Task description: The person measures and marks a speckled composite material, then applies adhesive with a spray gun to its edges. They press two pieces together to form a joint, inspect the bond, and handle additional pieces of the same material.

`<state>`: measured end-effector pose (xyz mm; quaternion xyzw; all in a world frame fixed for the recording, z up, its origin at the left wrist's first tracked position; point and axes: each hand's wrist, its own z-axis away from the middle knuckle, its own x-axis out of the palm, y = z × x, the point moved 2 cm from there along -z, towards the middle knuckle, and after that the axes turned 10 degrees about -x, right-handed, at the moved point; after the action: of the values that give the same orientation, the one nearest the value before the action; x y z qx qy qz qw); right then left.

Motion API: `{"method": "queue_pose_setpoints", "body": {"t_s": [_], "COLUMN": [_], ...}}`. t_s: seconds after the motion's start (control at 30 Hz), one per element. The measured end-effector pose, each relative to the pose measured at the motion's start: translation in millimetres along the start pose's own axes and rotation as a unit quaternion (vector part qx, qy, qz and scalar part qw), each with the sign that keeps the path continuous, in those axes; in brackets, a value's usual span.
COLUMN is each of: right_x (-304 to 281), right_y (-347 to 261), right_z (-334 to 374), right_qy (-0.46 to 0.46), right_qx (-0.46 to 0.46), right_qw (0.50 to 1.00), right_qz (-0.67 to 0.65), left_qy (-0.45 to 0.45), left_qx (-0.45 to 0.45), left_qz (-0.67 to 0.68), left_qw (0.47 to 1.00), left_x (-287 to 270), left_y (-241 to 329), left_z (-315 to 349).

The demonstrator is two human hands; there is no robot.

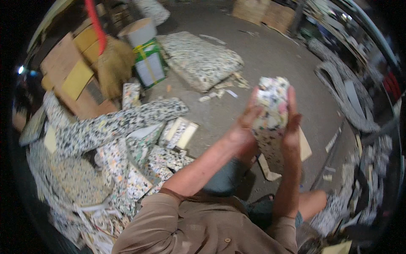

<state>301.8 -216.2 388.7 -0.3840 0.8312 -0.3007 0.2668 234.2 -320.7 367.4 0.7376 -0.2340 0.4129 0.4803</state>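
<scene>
Between my two hands is a speckled foam block (272,103), white with black, pink and yellow flecks, raised in front of me on the right. My left hand (248,117) presses along its left side, and my right hand (292,122) grips the right side. The block's lower part is darker, in shadow. Slight motion blur hides the exact finger positions. A pale strip of foam (267,170) lies on the floor below the block, near my knees.
Speckled foam scraps (122,156) are heaped at left. A large foam slab (201,57) lies ahead on the floor. A broom (113,63) leans by cardboard (67,72) and a green-and-white box (150,65). Grey foam strips (344,99) curl at right.
</scene>
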Motion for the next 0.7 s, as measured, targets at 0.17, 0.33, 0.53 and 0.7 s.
{"method": "queue_pose_setpoints", "body": {"t_s": [0.17,0.33,0.53,0.7], "right_x": [-2,9,6,-68], "right_y": [1,-16,-18,12], "right_z": [5,9,23,46], "right_qy": [-0.004,-0.007,-0.001,0.17], "right_qx": [-0.036,-0.055,-0.094,-0.051], "right_qw": [0.986,0.959,0.965,0.965], "right_qz": [0.161,0.28,0.244,0.195], "left_qy": [0.011,0.014,0.027,0.082], "left_qx": [0.008,0.015,-0.117,-0.046], "left_qz": [0.01,0.03,-0.048,-0.136], "left_qw": [1.0,0.999,0.992,0.986], "left_x": [7,6,-34,-55], "left_y": [1,-3,30,18], "left_z": [-5,3,11,15]}}
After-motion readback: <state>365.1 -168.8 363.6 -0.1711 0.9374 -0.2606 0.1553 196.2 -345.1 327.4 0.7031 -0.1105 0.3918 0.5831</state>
